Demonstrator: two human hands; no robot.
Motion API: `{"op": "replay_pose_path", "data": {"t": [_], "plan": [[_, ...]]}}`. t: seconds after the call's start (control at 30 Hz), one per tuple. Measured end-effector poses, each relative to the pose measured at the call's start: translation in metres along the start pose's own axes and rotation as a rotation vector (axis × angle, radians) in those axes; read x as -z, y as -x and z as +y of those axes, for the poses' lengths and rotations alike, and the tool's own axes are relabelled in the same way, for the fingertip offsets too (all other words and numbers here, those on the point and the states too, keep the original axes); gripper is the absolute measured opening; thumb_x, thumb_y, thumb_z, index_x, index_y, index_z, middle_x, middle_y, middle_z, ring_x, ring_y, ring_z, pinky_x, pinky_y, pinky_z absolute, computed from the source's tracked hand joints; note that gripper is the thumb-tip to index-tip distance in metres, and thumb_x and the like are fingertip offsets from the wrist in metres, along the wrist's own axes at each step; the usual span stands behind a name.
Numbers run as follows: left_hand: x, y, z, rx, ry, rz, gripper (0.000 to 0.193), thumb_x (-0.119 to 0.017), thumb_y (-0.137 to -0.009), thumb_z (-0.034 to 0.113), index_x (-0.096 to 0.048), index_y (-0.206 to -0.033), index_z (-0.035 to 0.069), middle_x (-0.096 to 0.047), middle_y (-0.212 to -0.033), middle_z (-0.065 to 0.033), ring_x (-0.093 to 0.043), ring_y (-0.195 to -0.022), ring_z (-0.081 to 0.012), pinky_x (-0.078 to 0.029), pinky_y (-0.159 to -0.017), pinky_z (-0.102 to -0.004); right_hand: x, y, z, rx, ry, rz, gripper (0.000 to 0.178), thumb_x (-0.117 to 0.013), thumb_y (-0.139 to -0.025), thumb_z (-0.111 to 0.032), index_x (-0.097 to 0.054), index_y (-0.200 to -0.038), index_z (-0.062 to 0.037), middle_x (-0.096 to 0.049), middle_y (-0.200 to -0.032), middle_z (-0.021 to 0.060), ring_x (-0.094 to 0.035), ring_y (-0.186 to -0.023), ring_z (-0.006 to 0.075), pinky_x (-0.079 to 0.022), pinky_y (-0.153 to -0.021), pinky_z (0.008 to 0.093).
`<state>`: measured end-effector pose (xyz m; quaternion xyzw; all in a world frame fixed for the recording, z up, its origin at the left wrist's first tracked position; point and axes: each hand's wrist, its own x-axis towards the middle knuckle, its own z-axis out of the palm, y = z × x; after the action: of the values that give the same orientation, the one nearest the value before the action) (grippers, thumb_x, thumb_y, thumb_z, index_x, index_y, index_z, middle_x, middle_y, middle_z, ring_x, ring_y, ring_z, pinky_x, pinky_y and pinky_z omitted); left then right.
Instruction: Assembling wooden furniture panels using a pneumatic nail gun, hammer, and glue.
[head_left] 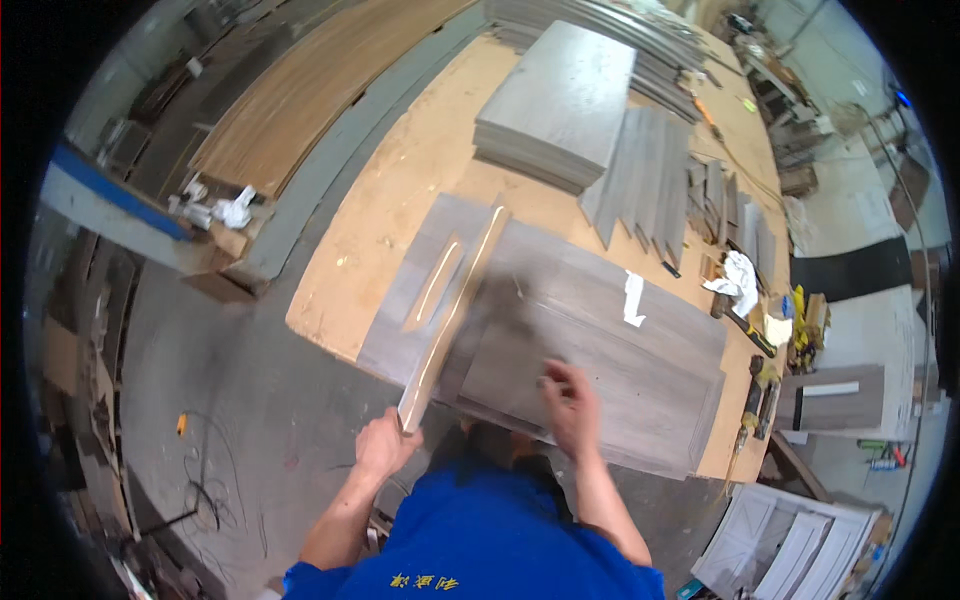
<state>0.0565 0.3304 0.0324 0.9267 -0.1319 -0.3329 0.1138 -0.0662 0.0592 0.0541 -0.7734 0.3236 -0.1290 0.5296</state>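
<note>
My left hand (385,443) is closed around the near end of a long, narrow wood strip (457,313). A pale line, which looks like glue, runs along the strip's upper face. It lies slantwise across a grey wood-grain panel (405,345). To its left, a shorter strip (436,285) also carries a pale line. My right hand (572,408) hovers over a larger grey panel (620,375) with a framed edge; its fingers are loosely bent and apart, with nothing visible in them. A dark shadow blurs the panel between the strip and my right hand.
Stacked grey boards (560,90) stand at the back of the tan worktable (390,190), with loose grey slats (640,175) beside them. White paper (634,300) lies on the larger panel. A hammer-like tool (750,333) and crumpled tissue (735,283) sit at the right edge. Cables (205,495) trail on the floor.
</note>
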Motion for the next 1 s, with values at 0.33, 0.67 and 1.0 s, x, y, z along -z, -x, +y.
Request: {"op": "replay_pose_path", "data": {"t": [0.33,0.67,1.0], "plan": [[0.033,0.019,-0.033,-0.163,0.722,-0.918,0.03,-0.063,-0.092,0.006,-0.054,-0.12,-0.002,-0.069,-0.107,-0.0163,-0.069,-0.087,-0.0228,-0.058,-0.076,-0.0344,-0.086,-0.019,-0.021,-0.569,-0.991,-0.331,0.061,-0.056,-0.1,-0.033,-0.032,-0.15,-0.0071,-0.063,-0.122,0.0042,-0.06,-0.107,0.0136,-0.049,-0.089,0.0308],[0.068,-0.025,0.045,-0.714,-0.137,-0.76,0.058,-0.076,-0.081,0.011,-0.054,-0.134,0.002,-0.065,-0.122,-0.0156,-0.061,-0.115,-0.0291,-0.05,-0.097,-0.0419,0.087,0.079,0.065,-0.099,-1.083,0.372,0.046,-0.061,-0.098,-0.028,-0.043,-0.135,-0.008,-0.065,-0.113,0.0139,-0.071,-0.091,0.0235,-0.057,-0.075,0.0332],[-0.072,-0.003,0.214,-1.665,-0.455,0.284,0.066,-0.077,-0.069,0.01,-0.055,-0.132,0.011,-0.059,-0.129,-0.0086,-0.055,-0.12,-0.0271,-0.04,-0.099,-0.0449,0.08,0.125,0.1,-0.537,-1.066,1.056,0.04,-0.07,-0.092,-0.033,-0.053,-0.116,-0.0065,-0.063,-0.096,0.0052,-0.062,-0.061,0.016,-0.056,-0.058,0.0302]]}}
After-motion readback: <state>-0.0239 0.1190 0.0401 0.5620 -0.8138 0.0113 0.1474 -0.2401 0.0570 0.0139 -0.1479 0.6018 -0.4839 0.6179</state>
